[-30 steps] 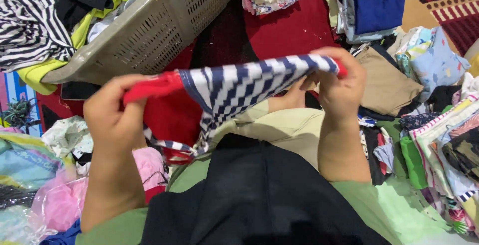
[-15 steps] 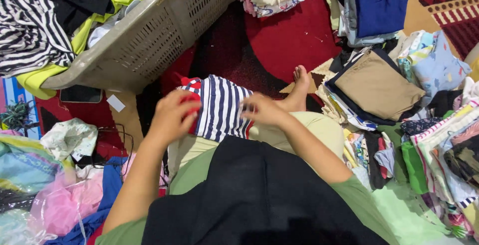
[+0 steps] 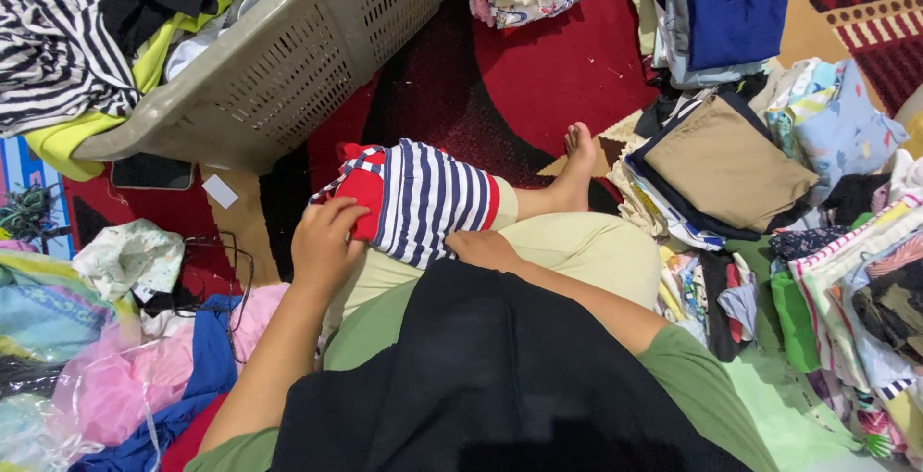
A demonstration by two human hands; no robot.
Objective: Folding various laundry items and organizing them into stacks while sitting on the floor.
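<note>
Striped shirt (image 3: 428, 198) under left hand (image 3: 325, 241) grip, on lap

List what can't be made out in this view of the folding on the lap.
- Right hand: head view; its fingers lie under the striped shirt, so the grip is hidden.
- Left hand: fingertips curl over the shirt's red sleeve; what they pinch is unclear.
- Laundry basket: top edge of the frame cuts it off, contents partly unseen.
- Dark flat object beside the basket: half under its rim, kind uncertain.

Navy-and-white striped shirt (image 3: 428, 198) with red trim
</note>
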